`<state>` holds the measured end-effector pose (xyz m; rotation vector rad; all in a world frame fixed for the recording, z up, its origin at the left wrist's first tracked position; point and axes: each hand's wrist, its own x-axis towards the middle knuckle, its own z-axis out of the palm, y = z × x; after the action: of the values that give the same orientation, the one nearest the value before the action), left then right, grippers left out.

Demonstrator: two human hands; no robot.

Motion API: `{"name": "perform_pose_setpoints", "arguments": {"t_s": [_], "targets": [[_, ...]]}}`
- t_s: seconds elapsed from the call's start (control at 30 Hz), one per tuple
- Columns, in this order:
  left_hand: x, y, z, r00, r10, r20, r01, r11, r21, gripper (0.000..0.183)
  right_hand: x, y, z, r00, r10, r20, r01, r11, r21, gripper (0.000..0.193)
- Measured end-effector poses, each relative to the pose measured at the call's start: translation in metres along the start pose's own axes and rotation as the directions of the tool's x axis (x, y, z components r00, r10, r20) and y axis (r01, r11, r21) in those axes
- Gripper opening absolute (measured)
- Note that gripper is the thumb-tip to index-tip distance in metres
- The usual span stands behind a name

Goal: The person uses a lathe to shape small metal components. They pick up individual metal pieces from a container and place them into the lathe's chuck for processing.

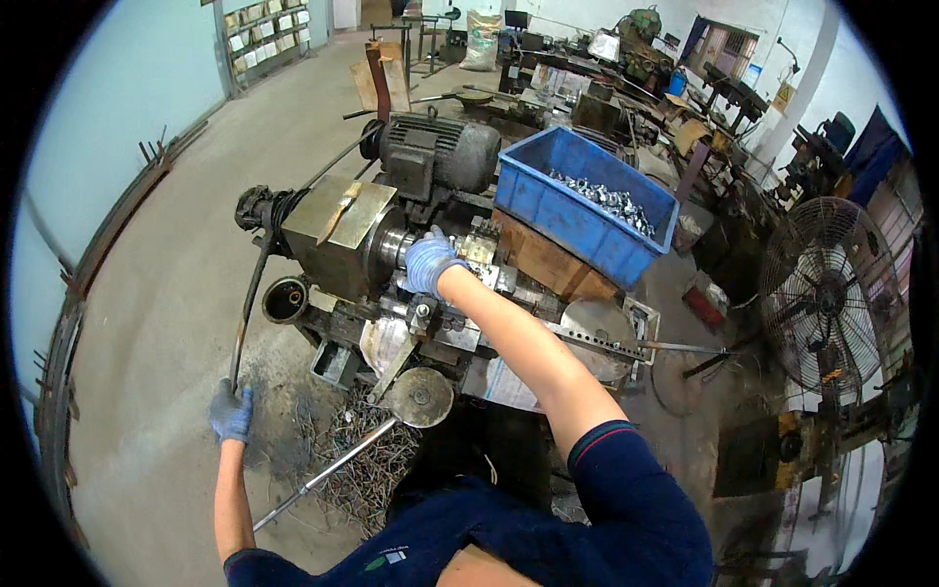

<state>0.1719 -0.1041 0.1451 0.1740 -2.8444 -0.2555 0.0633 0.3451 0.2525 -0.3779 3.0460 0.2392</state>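
Note:
A small, grimy lathe (342,230) stands in front of me, with a squarish metal headstock and a round spindle nose. My left hand (231,413), in a blue-grey glove, is closed round the lower end of a long dark lever (253,303) that runs up to the headstock's left end. Close beside the spindle's chuck (391,247) is my right hand (430,262), gloved in blue, with its fingers curled. What lies in those fingers is hidden by the glove. A wooden-handled brush (339,213) rests on top of the headstock.
A blue crate (587,210) of small shiny metal parts sits on a wooden block (548,259) at the right. Behind the headstock is an electric motor (438,157). Metal shavings (357,455) heap on the floor below. A large fan (827,293) stands far right.

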Motion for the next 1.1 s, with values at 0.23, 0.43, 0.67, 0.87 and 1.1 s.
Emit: {"name": "perform_pose_setpoints", "arguments": {"t_s": [0.23, 0.43, 0.67, 0.87, 1.1], "targets": [[0.046, -0.053, 0.015, 0.906, 0.038, 0.422, 0.158, 0.894, -0.419, 0.030, -0.071, 0.035, -0.053, 0.933, 0.069, -0.354, -0.042, 0.996, 0.083, 0.065], [0.075, -0.041, 0.036, 0.895, 0.023, 0.445, 0.297, 0.713, -0.636, 0.019, -0.141, 0.147, -0.079, 0.865, 0.360, -0.350, -0.309, 0.931, 0.196, 0.055], [0.071, -0.021, 0.030, 0.920, 0.014, 0.391, 0.286, 0.656, -0.698, 0.025, -0.193, 0.177, -0.078, 0.601, 0.469, -0.647, -0.406, 0.877, 0.258, 0.040], [0.072, -0.045, 0.033, 0.923, 0.066, 0.380, 0.250, 0.646, -0.721, 0.026, -0.320, 0.183, 0.000, 0.493, 0.653, -0.575, -0.307, 0.749, 0.587, 0.032], [0.112, -0.066, 0.074, 0.798, -0.107, 0.592, 0.546, 0.542, -0.638, 0.031, -0.587, 0.152, 0.152, -0.005, 1.000, -0.019, -0.757, 0.008, 0.653, 0.040]]}}
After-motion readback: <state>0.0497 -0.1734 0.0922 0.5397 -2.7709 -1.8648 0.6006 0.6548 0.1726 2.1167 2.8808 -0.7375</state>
